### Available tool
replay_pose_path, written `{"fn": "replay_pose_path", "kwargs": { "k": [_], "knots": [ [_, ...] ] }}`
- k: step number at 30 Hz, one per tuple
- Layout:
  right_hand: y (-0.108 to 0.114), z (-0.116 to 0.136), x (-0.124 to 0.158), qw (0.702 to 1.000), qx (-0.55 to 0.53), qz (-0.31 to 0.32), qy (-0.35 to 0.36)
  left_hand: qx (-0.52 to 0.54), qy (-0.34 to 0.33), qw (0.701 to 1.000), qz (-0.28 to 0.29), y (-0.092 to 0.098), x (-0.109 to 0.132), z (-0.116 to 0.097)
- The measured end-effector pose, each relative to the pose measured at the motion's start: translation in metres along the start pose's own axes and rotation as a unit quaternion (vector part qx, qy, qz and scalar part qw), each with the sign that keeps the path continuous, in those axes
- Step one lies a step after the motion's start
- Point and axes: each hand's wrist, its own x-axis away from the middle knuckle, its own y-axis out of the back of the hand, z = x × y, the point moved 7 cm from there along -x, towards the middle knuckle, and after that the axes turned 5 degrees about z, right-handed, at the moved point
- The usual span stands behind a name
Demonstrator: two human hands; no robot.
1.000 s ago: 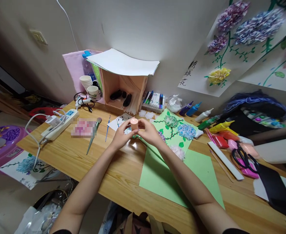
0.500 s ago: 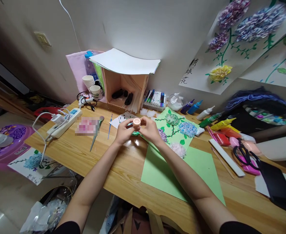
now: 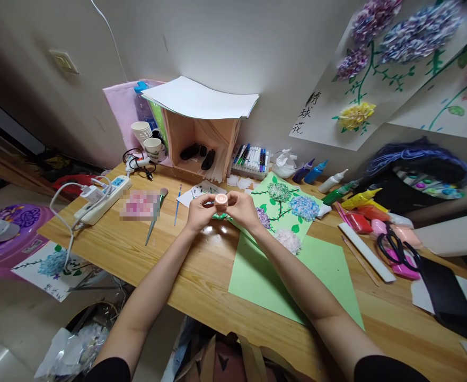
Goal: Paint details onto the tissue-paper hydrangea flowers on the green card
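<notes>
Between my left hand (image 3: 200,213) and my right hand (image 3: 241,210) is a small round peach-coloured object (image 3: 221,199) with pale rings on its upward face; its exact kind is unclear. Fingers and thumbs of both hands are closed around its sides, above the wooden table. Something green shows just below my fingers, mostly hidden. Behind my left hand lies a white sheet with dark green marks (image 3: 195,192). Right of my right hand, a light green sheet with puffy flowers (image 3: 275,209) overlaps a plain green sheet (image 3: 265,286).
A flat brush (image 3: 153,220) and a thin blue paintbrush (image 3: 177,207) lie left of my hands. Behind stand a wooden box (image 3: 199,132), markers (image 3: 253,159) and paint bottles (image 3: 316,172). Black scissors (image 3: 398,249) and a white strip (image 3: 366,252) lie right. A power strip (image 3: 102,201) is far left.
The whole view has shifted slightly, with most things a little further left. Both hands keep hold of the round peach-coloured object, in nearly the same pose.
</notes>
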Motion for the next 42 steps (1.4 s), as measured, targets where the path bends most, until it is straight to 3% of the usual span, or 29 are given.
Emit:
{"fn": "replay_pose_path", "kwargs": {
  "k": [34, 42],
  "knots": [
    [0.001, 0.000, -0.001, 1.000, -0.019, -0.001, 0.000, -0.005, -0.008, 0.999, -0.040, -0.001, 0.004, -0.008],
    [0.003, 0.008, -0.002, 0.999, -0.043, 0.003, 0.018, 0.012, -0.024, 1.000, 0.017, -0.003, 0.002, -0.013]
  ]
}}
